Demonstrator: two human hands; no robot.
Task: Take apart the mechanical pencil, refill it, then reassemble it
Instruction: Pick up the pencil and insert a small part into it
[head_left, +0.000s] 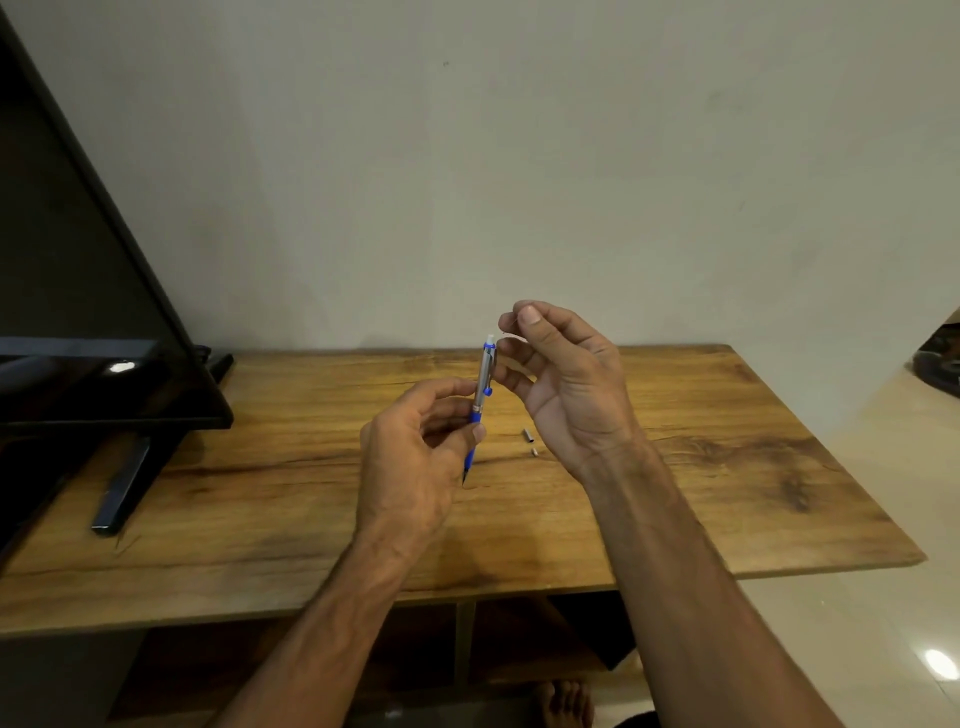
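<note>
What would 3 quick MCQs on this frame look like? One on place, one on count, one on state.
1. Where is the pencil?
A. left hand
B. flat on the table
C. on the floor

2. How many small parts lie on the table?
A. none
B. two
C. five

3. How does the pencil stand?
A. near upright, tip down
B. flat
C. tip up

Key: 1 A, left fingers grip its lower barrel. 2 B, two small pieces lie beside the right hand. 3 A, the dark tip points at the table and the white end is on top.
</note>
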